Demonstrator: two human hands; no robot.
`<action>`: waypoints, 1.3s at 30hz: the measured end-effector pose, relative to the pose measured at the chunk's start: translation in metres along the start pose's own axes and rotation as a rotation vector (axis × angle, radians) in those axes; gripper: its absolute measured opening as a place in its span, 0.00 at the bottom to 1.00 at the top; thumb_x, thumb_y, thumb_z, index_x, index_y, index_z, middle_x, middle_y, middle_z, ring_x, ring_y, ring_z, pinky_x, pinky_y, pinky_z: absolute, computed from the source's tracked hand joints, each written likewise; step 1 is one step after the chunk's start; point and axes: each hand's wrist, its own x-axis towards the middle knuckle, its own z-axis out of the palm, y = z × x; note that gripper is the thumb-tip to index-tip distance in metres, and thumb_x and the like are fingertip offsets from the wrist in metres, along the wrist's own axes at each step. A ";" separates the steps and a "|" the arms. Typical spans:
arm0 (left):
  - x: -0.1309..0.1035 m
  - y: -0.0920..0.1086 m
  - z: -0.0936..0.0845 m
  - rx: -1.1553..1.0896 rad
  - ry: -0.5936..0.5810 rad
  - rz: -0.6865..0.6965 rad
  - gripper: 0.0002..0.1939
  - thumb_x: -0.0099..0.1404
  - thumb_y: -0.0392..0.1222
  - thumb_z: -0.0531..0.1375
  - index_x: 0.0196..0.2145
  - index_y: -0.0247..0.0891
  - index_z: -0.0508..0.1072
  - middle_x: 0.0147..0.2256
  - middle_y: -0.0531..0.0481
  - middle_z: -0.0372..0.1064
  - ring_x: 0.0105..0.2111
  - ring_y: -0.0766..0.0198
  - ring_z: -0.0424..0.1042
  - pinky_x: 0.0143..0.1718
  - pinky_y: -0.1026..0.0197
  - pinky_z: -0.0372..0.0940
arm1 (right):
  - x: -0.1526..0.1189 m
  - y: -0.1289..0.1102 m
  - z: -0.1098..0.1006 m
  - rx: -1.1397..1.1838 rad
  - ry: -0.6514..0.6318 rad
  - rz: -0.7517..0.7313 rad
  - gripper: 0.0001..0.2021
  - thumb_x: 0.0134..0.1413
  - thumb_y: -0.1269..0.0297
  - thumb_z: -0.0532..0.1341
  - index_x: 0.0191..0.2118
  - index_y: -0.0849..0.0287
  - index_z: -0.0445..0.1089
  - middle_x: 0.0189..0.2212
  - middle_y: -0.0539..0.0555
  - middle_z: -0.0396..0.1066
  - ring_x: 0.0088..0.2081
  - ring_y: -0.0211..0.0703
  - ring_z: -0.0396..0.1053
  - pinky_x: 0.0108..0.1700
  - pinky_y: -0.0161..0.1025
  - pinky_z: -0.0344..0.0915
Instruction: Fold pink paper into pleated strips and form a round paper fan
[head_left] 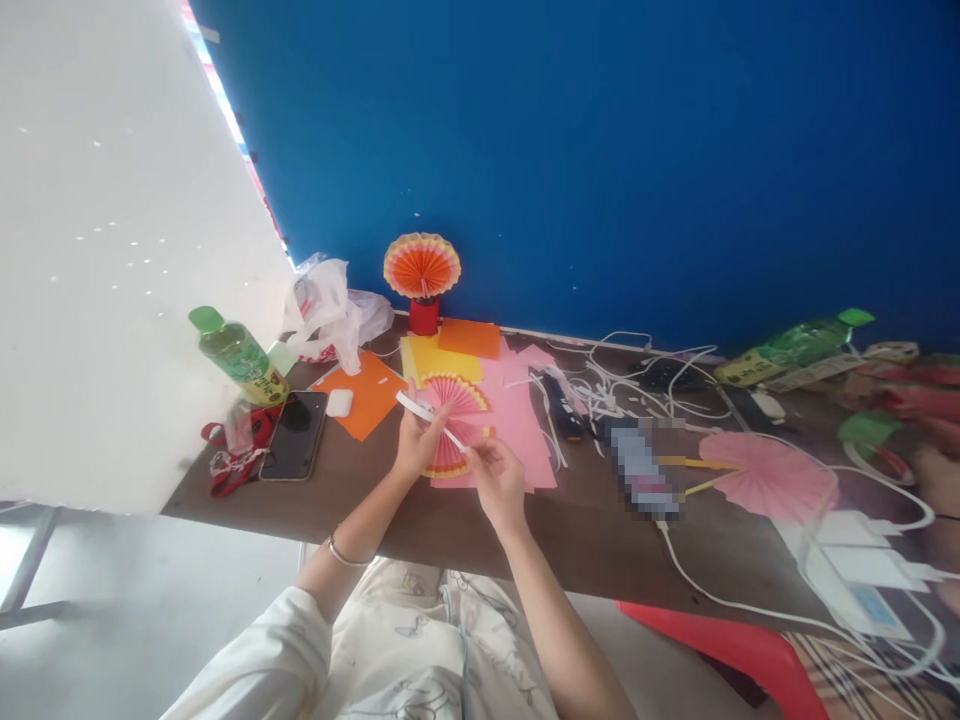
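My left hand (420, 438) is closed round a roll of white tape (414, 404). A narrow white strip runs from the roll toward my right hand (498, 482), whose thumb and fingers pinch its end. Just beyond and below the hands lies a pleated pink paper fan (459, 392) with a yellow and orange edge, partly hidden by my left hand and the strip. Under it are sheets of pink paper (525, 400), with yellow paper (420, 358) and orange paper (469, 338) behind.
A finished-looking orange rosette (422, 268) stands on a red base at the wall. Left are a green bottle (238, 355), a phone (294, 436) and a plastic bag (330, 305). Right are white cables (600, 385), a pink fan (772, 475), a power strip (855, 580) and another person's blurred hand (941, 490).
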 end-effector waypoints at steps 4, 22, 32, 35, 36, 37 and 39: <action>0.001 -0.002 0.002 -0.050 0.032 -0.024 0.40 0.57 0.47 0.62 0.62 0.41 0.46 0.25 0.57 0.63 0.28 0.68 0.67 0.38 0.61 0.65 | 0.000 -0.001 0.002 0.042 0.007 0.023 0.12 0.46 0.55 0.63 0.30 0.59 0.68 0.28 0.53 0.71 0.32 0.43 0.70 0.37 0.42 0.69; 0.032 -0.008 -0.028 -0.025 0.291 0.006 0.34 0.58 0.50 0.60 0.58 0.35 0.55 0.45 0.41 0.70 0.51 0.57 0.66 0.53 0.57 0.60 | 0.042 0.049 -0.126 0.202 0.363 0.222 0.18 0.33 0.53 0.68 0.29 0.61 0.71 0.25 0.53 0.73 0.31 0.42 0.72 0.39 0.42 0.69; 0.033 -0.010 -0.034 -0.185 0.241 0.002 0.29 0.58 0.50 0.60 0.54 0.35 0.60 0.40 0.41 0.74 0.47 0.56 0.70 0.51 0.52 0.61 | 0.092 0.072 -0.168 -0.278 0.316 0.213 0.06 0.31 0.61 0.66 0.19 0.56 0.72 0.23 0.53 0.73 0.34 0.48 0.70 0.40 0.41 0.63; 0.034 -0.012 -0.036 -0.284 0.212 -0.045 0.26 0.58 0.50 0.60 0.50 0.35 0.62 0.39 0.40 0.74 0.45 0.54 0.72 0.47 0.51 0.64 | 0.102 0.075 -0.169 -0.354 0.280 0.219 0.04 0.30 0.62 0.65 0.17 0.55 0.72 0.21 0.52 0.73 0.34 0.50 0.70 0.40 0.42 0.62; 0.035 -0.013 -0.036 -0.305 0.203 -0.053 0.25 0.58 0.50 0.60 0.48 0.35 0.63 0.39 0.40 0.74 0.45 0.54 0.72 0.46 0.51 0.65 | 0.104 0.077 -0.169 -0.370 0.276 0.226 0.04 0.30 0.62 0.65 0.17 0.55 0.71 0.20 0.52 0.72 0.33 0.50 0.70 0.39 0.43 0.62; 0.035 -0.014 -0.037 -0.320 0.191 -0.056 0.24 0.58 0.50 0.60 0.48 0.35 0.63 0.39 0.40 0.74 0.45 0.54 0.71 0.46 0.52 0.65 | 0.106 0.079 -0.169 -0.382 0.277 0.232 0.04 0.29 0.62 0.65 0.17 0.55 0.71 0.20 0.52 0.72 0.31 0.50 0.70 0.39 0.43 0.62; 0.036 -0.017 -0.037 -0.323 0.166 -0.065 0.23 0.58 0.50 0.60 0.47 0.35 0.64 0.39 0.40 0.74 0.45 0.54 0.71 0.45 0.52 0.65 | 0.108 0.084 -0.168 -0.396 0.297 0.231 0.05 0.28 0.62 0.66 0.17 0.56 0.70 0.20 0.52 0.71 0.30 0.49 0.70 0.38 0.44 0.62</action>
